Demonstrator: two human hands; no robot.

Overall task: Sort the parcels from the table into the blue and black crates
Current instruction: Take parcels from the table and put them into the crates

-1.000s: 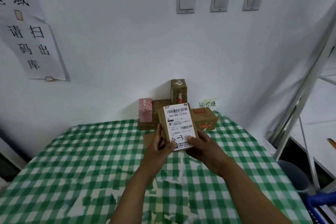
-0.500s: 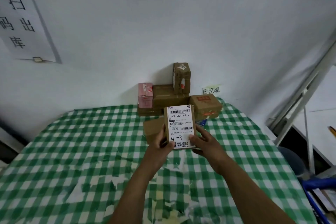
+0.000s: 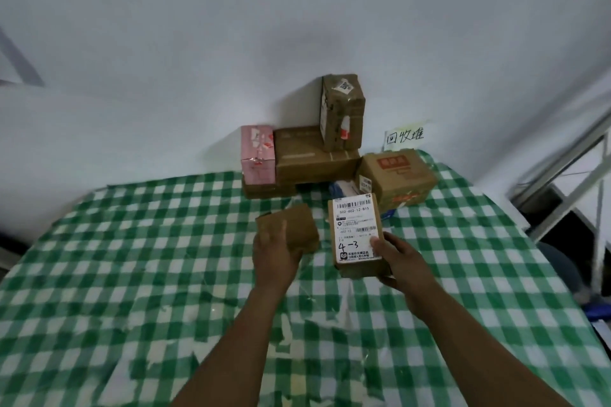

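Your right hand (image 3: 401,258) holds the oblong cardboard box (image 3: 362,268) over the glossy green-checked cloth (image 3: 132,241). The thumb pinches its smooth white label (image 3: 357,225) and the fingers curl underneath. Your left hand (image 3: 274,253) grips a small plain box (image 3: 297,225), thumb on top. More taped boxes (image 3: 314,158) are stacked at the wall.

Dim room, flat cool light, bluish cast over the wall (image 3: 165,43). Soft dark shadow patch on it above the stacked parcels (image 3: 314,158). Left hand (image 3: 274,251) and the small box (image 3: 297,225) it grips: slight motion blur. Labelled parcel (image 3: 357,231) in the right hand (image 3: 401,261): sharp, print readable. Faint sheen on the worktop (image 3: 132,274) cover. Wide-angle bend at the edges; metal frame (image 3: 562,160) leans. Corners darker.
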